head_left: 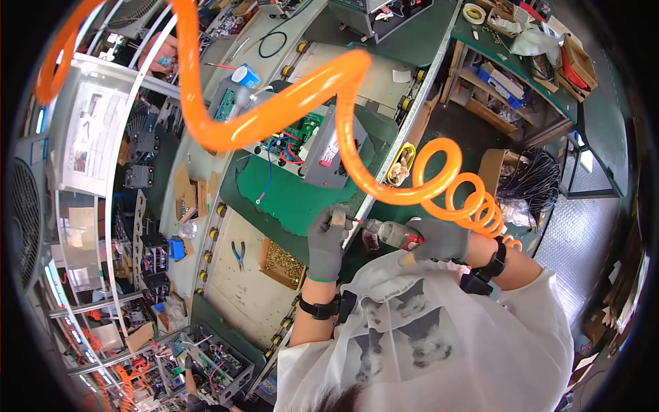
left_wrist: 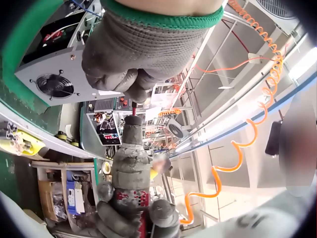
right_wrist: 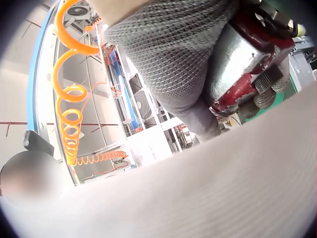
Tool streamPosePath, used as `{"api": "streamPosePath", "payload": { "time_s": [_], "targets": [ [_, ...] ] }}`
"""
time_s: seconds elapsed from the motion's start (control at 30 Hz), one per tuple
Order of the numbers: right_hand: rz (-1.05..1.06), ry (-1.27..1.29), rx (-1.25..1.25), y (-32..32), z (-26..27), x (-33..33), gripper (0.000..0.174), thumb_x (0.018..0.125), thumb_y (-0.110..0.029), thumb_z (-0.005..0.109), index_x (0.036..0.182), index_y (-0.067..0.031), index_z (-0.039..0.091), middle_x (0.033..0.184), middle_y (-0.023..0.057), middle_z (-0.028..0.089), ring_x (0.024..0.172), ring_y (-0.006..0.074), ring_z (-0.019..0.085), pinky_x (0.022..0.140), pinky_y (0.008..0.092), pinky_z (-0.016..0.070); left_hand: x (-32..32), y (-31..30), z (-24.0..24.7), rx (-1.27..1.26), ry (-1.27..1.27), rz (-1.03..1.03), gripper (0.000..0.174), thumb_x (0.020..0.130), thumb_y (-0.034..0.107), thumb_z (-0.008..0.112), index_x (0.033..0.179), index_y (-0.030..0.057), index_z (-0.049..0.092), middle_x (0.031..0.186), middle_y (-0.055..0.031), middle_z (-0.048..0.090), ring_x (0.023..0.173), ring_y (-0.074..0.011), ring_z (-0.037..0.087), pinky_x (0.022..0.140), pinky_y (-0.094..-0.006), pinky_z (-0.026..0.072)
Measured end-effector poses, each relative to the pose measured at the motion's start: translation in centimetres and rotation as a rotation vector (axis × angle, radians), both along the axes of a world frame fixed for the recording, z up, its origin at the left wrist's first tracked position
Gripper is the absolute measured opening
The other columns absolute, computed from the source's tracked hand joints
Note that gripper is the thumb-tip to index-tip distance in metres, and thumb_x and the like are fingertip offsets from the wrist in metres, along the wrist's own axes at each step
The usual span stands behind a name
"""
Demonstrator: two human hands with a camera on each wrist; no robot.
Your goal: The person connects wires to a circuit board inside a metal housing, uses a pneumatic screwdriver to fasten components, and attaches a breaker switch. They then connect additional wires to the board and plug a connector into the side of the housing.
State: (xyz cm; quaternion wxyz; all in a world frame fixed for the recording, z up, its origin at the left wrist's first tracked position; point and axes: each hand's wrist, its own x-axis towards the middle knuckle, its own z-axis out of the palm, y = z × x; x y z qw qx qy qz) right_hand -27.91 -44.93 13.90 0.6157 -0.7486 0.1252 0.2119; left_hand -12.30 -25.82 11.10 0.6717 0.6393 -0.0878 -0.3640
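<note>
In a grey glove, my right hand (head_left: pixel 443 239) grips a worn red and silver air screwdriver (head_left: pixel 391 234), which lies across in front of my body. The right wrist view shows the tool's scuffed metal housing (right_wrist: pixel 237 64) inside the curled fingers. My left hand (head_left: pixel 326 240), also gloved, faces the tool's nose, and its bent thumb and fingertips pinch the end of the thin red bit (left_wrist: pixel 134 107). Those fingertips hide the bit's tip. Just beyond the left hand is a green mat (head_left: pixel 288 196) bearing an opened grey device (head_left: pixel 322 165) with a circuit board and loose wires.
A thick orange coiled hose (head_left: pixel 288 110) hangs across the bench. Blue-handled pliers (head_left: pixel 238 255) lie beside a cardboard box (head_left: pixel 263 255) of small brass-coloured parts. A yellow tray (head_left: pixel 410 152) sits at the bench edge, and shelving (head_left: pixel 480 82) stands beyond.
</note>
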Motion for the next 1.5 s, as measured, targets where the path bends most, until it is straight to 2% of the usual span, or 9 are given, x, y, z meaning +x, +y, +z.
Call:
{"api": "streamPosePath", "payload": {
  "time_s": [0.07, 0.27, 0.33, 0.53, 0.63, 1.17, 1.23, 1.33, 1.5],
  "targets": [
    [-0.070, 0.088, 0.101, -0.3, 1.7, 0.0, 0.039, 0.072, -0.034, 0.076, 0.090, -0.0047, 0.058, 0.069, 0.0006, 0.056, 0.058, 0.0102, 0.052, 0.054, 0.0271, 0.0431, 1.1, 0.3, -0.7, -0.049, 0.122, -0.050, 0.028, 0.092, 0.025, 0.058, 0.105, 0.0000, 0.057, 0.071, 0.0024, 0.050, 0.058, -0.0038, 0.038, 0.055, -0.0190, 0.0311],
    [-0.429, 0.041, 0.324, -2.2, -2.9, -1.0, 0.029, 0.072, -0.004, 0.072, 0.097, -0.0054, 0.058, 0.071, -0.0074, 0.045, 0.059, 0.0033, 0.044, 0.051, 0.0210, 0.0379, 8.9, -3.4, 3.9, 0.690, -1.410, -0.124, 0.090, 0.059, 0.031, 0.084, 0.135, 0.0067, 0.041, 0.126, -0.0182, 0.047, 0.112, -0.0333, 0.049, 0.095, -0.0465, 0.0405],
    [-0.448, -0.019, 0.364, -2.8, -4.4, -1.1, 0.022, 0.073, -0.009, 0.074, 0.086, -0.0060, 0.056, 0.070, -0.0080, 0.044, 0.059, 0.0033, 0.042, 0.050, 0.0202, 0.0358, 10.0, -5.3, 4.7, 1.050, -1.353, -0.285, 0.098, 0.056, 0.029, 0.085, 0.139, 0.0095, 0.036, 0.125, -0.0187, 0.050, 0.111, -0.0351, 0.051, 0.096, -0.0459, 0.0408],
    [-0.386, 0.012, 0.318, -4.6, -1.5, -1.0, 0.042, 0.069, -0.024, 0.078, 0.104, -0.0061, 0.061, 0.077, -0.0013, 0.056, 0.067, 0.0106, 0.053, 0.058, 0.0265, 0.0448, 15.2, -4.5, 0.0, 0.585, -0.993, -0.614, 0.086, 0.060, 0.016, 0.078, 0.136, 0.0044, 0.040, 0.117, -0.0195, 0.057, 0.096, -0.0309, 0.060, 0.086, -0.0398, 0.0474],
    [-0.334, 0.252, 0.269, -5.1, -1.5, -0.5, 0.064, 0.071, -0.017, 0.076, 0.129, -0.0083, 0.053, 0.104, 0.0057, 0.062, 0.087, 0.0190, 0.057, 0.077, 0.0333, 0.0486, 13.0, -5.5, 1.3, 0.884, -1.208, -0.461, 0.070, 0.064, 0.021, 0.078, 0.125, 0.0010, 0.051, 0.108, -0.0180, 0.062, 0.096, -0.0282, 0.061, 0.080, -0.0364, 0.0489],
    [-0.369, -0.189, 0.219, -3.8, -6.3, 1.5, 0.053, 0.074, -0.017, 0.071, 0.124, -0.0074, 0.057, 0.093, 0.0027, 0.060, 0.081, 0.0133, 0.053, 0.075, 0.0284, 0.0462, 12.2, -6.5, 0.8, 0.942, -1.187, -0.414, 0.073, 0.061, 0.046, 0.078, 0.117, 0.0062, 0.054, 0.103, -0.0141, 0.065, 0.098, -0.0313, 0.061, 0.087, -0.0402, 0.0449],
    [-0.281, -0.114, 0.258, -4.3, -6.1, 1.6, 0.068, 0.076, -0.020, 0.070, 0.139, -0.0190, 0.044, 0.130, 0.0056, 0.054, 0.115, 0.0214, 0.050, 0.100, 0.0316, 0.0353, 12.7, -6.0, -0.2, 0.794, -1.112, -0.464, 0.078, 0.062, 0.050, 0.078, 0.121, 0.0071, 0.051, 0.105, -0.0105, 0.065, 0.099, -0.0304, 0.060, 0.094, -0.0395, 0.0395],
    [-0.396, -0.217, 0.343, -3.6, -8.6, 2.2, 0.060, 0.071, -0.021, 0.075, 0.125, -0.0078, 0.054, 0.093, 0.0048, 0.059, 0.082, 0.0159, 0.053, 0.075, 0.0300, 0.0459, 14.1, -5.1, -2.3, 0.865, -1.162, -0.389, 0.072, 0.062, 0.053, 0.075, 0.117, 0.0092, 0.056, 0.104, -0.0090, 0.066, 0.098, -0.0273, 0.060, 0.095, -0.0416, 0.0352],
    [-0.378, -0.189, 0.148, -2.9, -10.1, 2.8, 0.051, 0.074, -0.040, 0.069, 0.103, -0.0006, 0.057, 0.088, 0.0103, 0.058, 0.082, 0.0270, 0.054, 0.079, 0.0380, 0.0441, 11.6, -7.0, 0.2, 0.965, -1.211, -0.297, 0.051, 0.062, 0.047, 0.075, 0.094, 0.0075, 0.069, 0.088, -0.0078, 0.069, 0.091, -0.0265, 0.060, 0.094, -0.0416, 0.0336]
  ]
}}
